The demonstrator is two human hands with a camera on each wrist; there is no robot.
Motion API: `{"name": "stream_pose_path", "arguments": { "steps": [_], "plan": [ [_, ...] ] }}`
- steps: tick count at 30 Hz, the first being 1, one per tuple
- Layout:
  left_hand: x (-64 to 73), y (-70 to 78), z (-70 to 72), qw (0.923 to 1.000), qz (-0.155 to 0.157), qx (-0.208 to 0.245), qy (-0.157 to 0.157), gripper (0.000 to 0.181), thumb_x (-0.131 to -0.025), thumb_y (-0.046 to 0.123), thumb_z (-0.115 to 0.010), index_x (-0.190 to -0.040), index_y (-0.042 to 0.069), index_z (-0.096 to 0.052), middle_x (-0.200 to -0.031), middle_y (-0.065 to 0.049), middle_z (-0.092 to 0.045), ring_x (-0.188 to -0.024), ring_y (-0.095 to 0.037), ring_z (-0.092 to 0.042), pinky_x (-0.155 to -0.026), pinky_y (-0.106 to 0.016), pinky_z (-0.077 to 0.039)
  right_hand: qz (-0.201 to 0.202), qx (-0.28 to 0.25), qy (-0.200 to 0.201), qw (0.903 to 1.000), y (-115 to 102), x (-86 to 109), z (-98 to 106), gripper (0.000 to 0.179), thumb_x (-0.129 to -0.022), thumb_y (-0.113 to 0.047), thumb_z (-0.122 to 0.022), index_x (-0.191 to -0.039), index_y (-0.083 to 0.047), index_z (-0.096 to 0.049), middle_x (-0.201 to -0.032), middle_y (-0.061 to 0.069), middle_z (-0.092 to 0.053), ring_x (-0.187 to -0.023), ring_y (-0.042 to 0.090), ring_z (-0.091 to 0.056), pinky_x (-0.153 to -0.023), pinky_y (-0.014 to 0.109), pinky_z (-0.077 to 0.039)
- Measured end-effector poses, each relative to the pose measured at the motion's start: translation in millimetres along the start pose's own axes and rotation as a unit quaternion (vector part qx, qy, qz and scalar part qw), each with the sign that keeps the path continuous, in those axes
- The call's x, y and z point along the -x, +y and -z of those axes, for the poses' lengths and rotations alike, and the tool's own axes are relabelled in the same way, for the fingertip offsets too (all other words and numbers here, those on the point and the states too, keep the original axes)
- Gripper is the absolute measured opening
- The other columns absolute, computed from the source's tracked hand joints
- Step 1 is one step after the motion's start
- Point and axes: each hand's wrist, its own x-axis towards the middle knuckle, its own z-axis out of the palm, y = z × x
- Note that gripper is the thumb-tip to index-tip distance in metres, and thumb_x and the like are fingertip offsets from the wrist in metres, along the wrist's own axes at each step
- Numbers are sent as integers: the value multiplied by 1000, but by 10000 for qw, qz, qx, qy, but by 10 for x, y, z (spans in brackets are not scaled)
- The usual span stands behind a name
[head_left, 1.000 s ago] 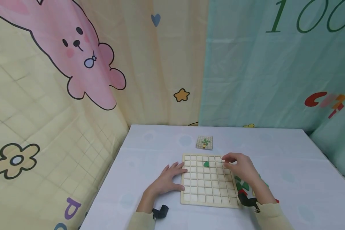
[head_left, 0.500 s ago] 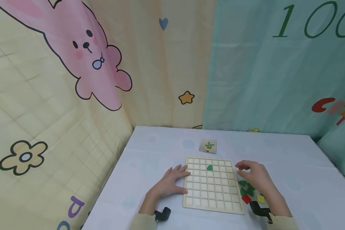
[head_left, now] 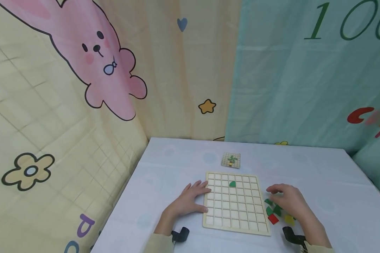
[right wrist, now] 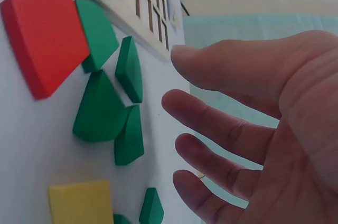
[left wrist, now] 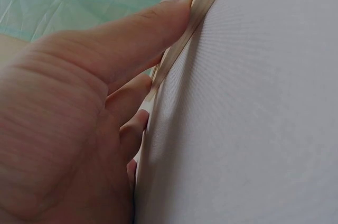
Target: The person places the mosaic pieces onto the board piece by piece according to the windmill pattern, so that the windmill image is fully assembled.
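A pale gridded board (head_left: 234, 208) lies on the white table. One green quarter-round piece (head_left: 232, 184) sits in a cell near its top. My left hand (head_left: 187, 199) rests at the board's left edge, fingers spread; the left wrist view shows the thumb (left wrist: 158, 20) against that edge. To the right of the board, my right hand (head_left: 289, 201) hovers by a loose group of pieces, fingers slightly bent, holding nothing. Several green rounded pieces (right wrist: 100, 109), a red square block (right wrist: 47, 39) and a yellow square block (right wrist: 81, 203) lie beside its fingertips.
A small card (head_left: 231, 160) printed with a gridded plant-like pattern lies beyond the board. Patterned curtains (head_left: 183, 70) hang behind and left of the table (head_left: 164, 168). Each wrist wears a black camera mount, one being the left mount (head_left: 180, 234).
My right hand has moved away from the board's upper right corner, right and toward me, over the loose pieces. My left hand keeps its place on the board. The head view has shifted slightly.
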Motion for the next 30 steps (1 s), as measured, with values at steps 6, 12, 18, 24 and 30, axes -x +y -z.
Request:
{"name": "stream_pose_path", "arguments": {
  "steps": [6,12,18,24,30],
  "plan": [
    [-13,27,12,10000,34,-24,-12,75,-81,44,-82,-148,29,-52,-163,10,-28,-153,-18,-13,-123,-49,-3,17,107,-46,9999,64,10,-8,29,-84,-13,-79,-113,-7,-75,-108,8,-69,-110,37,-57,-92,62,-47],
    [-27,41,19,10000,1,-71,-48,75,-82,45,-81,-149,29,-51,-164,9,-27,-153,-17,-12,-123,-48,-2,200,234,-63,9995,143,11,-19,28,-81,-14,-82,-109,-11,-76,-104,6,-68,-104,35,-58,-89,59,-49],
    [-39,43,17,9998,-48,-201,-23,75,-82,45,-81,-149,29,-51,-164,8,-27,-153,-18,-13,-123,-48,-3,276,278,-1,9992,179,-10,-40,25,-79,-15,-85,-103,-13,-78,-103,8,-66,-100,33,-58,-84,56,-51],
    [-20,67,25,9999,24,-115,-41,75,-81,44,-82,-149,27,-52,-164,7,-27,-153,-18,-12,-123,-49,-2,166,377,-49,9991,179,-34,-68,19,-78,-16,-86,-95,-15,-79,-101,6,-64,-97,31,-56,-84,56,-51],
    [-5,66,23,9999,71,-76,-48,75,-81,43,-82,-148,27,-52,-164,7,-27,-153,-18,-12,-123,-49,-2,261,415,-12,9988,187,-41,-100,17,-77,-15,-86,-92,-15,-78,-97,5,-64,-95,31,-55,-83,54,-51]
  ]
}}
